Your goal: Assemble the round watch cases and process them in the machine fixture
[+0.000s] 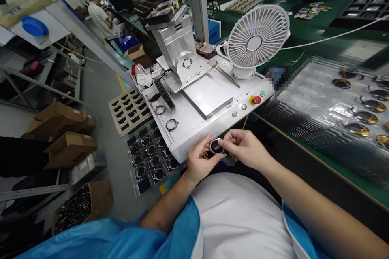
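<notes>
Close in front of my body, my left hand (202, 157) grips a round watch-like part (216, 146) with a dark face and a silver rim. My right hand (240, 145) pinches at the part's right upper edge, its fingertips against the rim; a small pale bit shows there, too small to name. Both hands are just off the front edge of a white bench machine (188, 133). On its top left lie two dark rings (172, 124), apart from my hands. A clear tray (146, 184) of round ring-shaped parts sits to the left, below the machine.
A white fan (258, 36) stands on the machine's right, near a red stop button (256, 100). Right of it, a clear plastic tray (288, 101) carries several round gold-and-black parts. A beige slotted tray (121, 123) lies left. Cardboard boxes (57, 117) and co-workers are farther off.
</notes>
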`<action>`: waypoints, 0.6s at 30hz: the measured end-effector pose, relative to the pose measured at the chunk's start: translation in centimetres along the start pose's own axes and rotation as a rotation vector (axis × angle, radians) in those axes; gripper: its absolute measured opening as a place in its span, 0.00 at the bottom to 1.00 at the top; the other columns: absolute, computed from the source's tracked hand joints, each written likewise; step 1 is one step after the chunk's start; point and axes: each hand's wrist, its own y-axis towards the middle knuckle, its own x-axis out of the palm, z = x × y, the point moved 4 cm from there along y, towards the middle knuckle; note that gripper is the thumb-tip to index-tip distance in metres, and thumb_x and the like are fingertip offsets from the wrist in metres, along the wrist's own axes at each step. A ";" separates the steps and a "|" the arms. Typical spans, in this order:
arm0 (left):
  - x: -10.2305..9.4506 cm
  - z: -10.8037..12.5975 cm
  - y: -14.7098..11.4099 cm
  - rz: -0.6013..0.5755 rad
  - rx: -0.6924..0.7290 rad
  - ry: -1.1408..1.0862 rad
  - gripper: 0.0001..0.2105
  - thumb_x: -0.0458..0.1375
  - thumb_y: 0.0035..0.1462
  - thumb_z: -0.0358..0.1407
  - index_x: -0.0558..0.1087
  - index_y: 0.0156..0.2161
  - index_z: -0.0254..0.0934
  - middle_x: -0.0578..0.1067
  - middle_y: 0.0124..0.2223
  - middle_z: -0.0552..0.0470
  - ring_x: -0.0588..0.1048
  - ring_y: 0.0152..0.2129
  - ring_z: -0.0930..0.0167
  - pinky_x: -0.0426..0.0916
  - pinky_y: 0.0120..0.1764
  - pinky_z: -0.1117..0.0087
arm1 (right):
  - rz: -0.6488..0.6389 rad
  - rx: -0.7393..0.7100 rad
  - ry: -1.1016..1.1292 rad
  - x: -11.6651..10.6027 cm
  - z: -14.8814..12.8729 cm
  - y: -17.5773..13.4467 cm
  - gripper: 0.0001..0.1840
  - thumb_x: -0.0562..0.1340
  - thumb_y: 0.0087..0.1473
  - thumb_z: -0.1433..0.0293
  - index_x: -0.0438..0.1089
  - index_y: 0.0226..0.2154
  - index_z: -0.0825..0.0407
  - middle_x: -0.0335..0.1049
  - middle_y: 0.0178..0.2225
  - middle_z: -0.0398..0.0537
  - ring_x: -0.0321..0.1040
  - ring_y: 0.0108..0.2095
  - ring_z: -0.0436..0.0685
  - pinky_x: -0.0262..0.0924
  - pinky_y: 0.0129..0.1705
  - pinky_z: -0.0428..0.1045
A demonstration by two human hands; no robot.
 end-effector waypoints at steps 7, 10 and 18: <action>0.3 -0.1 0.1 0.000 0.061 0.035 0.35 0.75 0.47 0.30 0.73 0.62 0.38 0.82 0.53 0.39 0.85 0.44 0.61 0.83 0.46 0.66 | 0.043 -0.011 -0.024 0.8 1.5 -0.8 0.21 0.69 0.53 0.54 0.64 0.24 0.50 0.67 0.18 0.42 0.59 0.18 0.49 0.52 0.19 0.45; 0.3 0.0 0.0 0.000 0.059 0.043 0.34 0.75 0.48 0.30 0.73 0.61 0.37 0.82 0.53 0.39 0.85 0.43 0.61 0.83 0.46 0.66 | 0.048 -0.012 -0.050 0.7 1.4 -0.7 0.19 0.69 0.53 0.55 0.65 0.25 0.50 0.68 0.19 0.43 0.60 0.18 0.50 0.52 0.20 0.45; 0.3 0.0 -0.2 0.008 0.005 0.039 0.29 0.73 0.50 0.29 0.75 0.59 0.36 0.83 0.53 0.39 0.85 0.45 0.60 0.83 0.47 0.64 | 0.140 -0.089 -0.127 1.0 1.5 -0.9 0.15 0.67 0.54 0.58 0.65 0.26 0.50 0.68 0.20 0.42 0.61 0.21 0.51 0.54 0.23 0.46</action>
